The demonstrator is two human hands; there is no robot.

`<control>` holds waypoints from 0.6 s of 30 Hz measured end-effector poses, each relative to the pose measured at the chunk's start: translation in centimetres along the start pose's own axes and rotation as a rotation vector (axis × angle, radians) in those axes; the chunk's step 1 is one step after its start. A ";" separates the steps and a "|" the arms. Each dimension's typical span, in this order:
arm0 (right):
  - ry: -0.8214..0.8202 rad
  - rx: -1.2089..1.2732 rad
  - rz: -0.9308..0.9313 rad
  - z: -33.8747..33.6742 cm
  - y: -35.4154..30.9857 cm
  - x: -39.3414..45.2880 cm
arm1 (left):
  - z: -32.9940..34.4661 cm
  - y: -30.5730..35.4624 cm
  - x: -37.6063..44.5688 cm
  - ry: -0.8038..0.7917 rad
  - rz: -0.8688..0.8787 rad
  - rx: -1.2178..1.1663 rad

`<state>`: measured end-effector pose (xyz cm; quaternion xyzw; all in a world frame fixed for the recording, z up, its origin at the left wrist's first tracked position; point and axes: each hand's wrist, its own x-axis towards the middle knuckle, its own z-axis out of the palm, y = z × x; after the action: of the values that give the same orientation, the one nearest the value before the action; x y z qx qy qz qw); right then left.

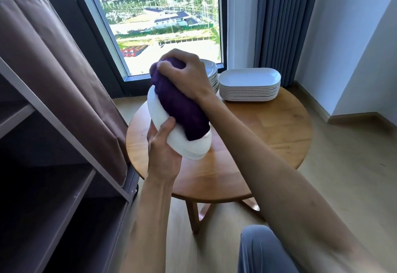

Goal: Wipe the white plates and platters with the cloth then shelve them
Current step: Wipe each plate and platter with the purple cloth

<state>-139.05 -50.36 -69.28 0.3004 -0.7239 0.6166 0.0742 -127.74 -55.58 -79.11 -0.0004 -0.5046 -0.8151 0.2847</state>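
Left hand [164,144]: grips the platter's [191,146] near edge, tilted above the table [279,126].
Right hand [187,73]: clutches the cloth [180,105], pressed on the platter.
Platter stack [249,88]: table's 1 o'clock edge.
Plates [211,73]: 12 o'clock, behind the hand.
Shelves [64,165]: 9 o'clock.

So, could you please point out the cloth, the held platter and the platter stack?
cloth [182,109]: head view, middle of fold.
held platter [191,146]: head view, near rim.
platter stack [249,78]: head view, top platter's middle.

Both arms are bare, with no sleeves. A knee [260,249] at 5 o'clock wears soft blue-grey trousers.
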 end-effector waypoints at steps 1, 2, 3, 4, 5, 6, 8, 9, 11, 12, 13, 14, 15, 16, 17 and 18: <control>0.060 0.047 0.057 -0.4 0.8 0.2 | 0.0 0.0 0.0 0.001 0.025 0.032; 0.118 0.084 0.136 -0.8 1.7 0.5 | 0.0 0.1 0.1 0.009 0.054 0.079; 0.160 0.127 0.230 -1.4 2.7 0.6 | 0.0 0.1 0.1 0.026 0.088 0.154; 0.184 0.184 0.325 -2.0 3.7 0.5 | 0.1 0.0 0.1 0.040 0.127 0.248; 0.198 0.259 0.403 -2.4 4.6 0.2 | 0.2 0.0 0.1 0.049 0.158 0.349; 0.214 0.317 0.455 -2.7 5.3 -0.3 | 0.4 -0.1 0.1 0.054 0.181 0.441; 0.245 0.314 0.512 -3.4 6.7 -1.3 | 0.8 -0.4 0.0 0.073 0.212 0.574; 0.255 0.300 0.543 -3.8 7.3 -1.7 | 0.9 -0.5 0.0 0.094 0.227 0.612; 0.257 0.291 0.596 -4.7 7.9 -2.1 | 0.9 -0.7 0.1 0.143 0.260 0.643; 0.250 0.275 0.600 -5.1 8.0 -2.1 | 0.8 -0.7 0.2 0.165 0.271 0.651; 0.241 0.237 0.587 -5.5 8.0 -2.1 | 0.7 -0.7 0.2 0.180 0.278 0.665; 0.246 0.184 0.562 -5.8 7.9 -2.0 | 0.6 -0.7 0.3 0.187 0.279 0.685; 0.274 0.144 0.521 -6.1 7.5 -2.0 | 0.4 -0.8 0.3 0.190 0.277 0.716; 0.326 0.135 0.466 -6.5 7.0 -1.9 | 0.3 -0.9 0.3 0.184 0.271 0.751; 0.386 0.172 0.401 -6.9 6.2 -1.7 | 0.2 -1.0 0.3 0.174 0.266 0.788; 0.424 0.235 0.336 -7.3 5.2 -1.6 | 0.1 -1.1 0.2 0.158 0.260 0.817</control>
<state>-142.46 -42.64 -72.76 0.0473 -0.6554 0.7489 0.0857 -128.45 -55.27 -79.94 0.1110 -0.7580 -0.5035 0.3996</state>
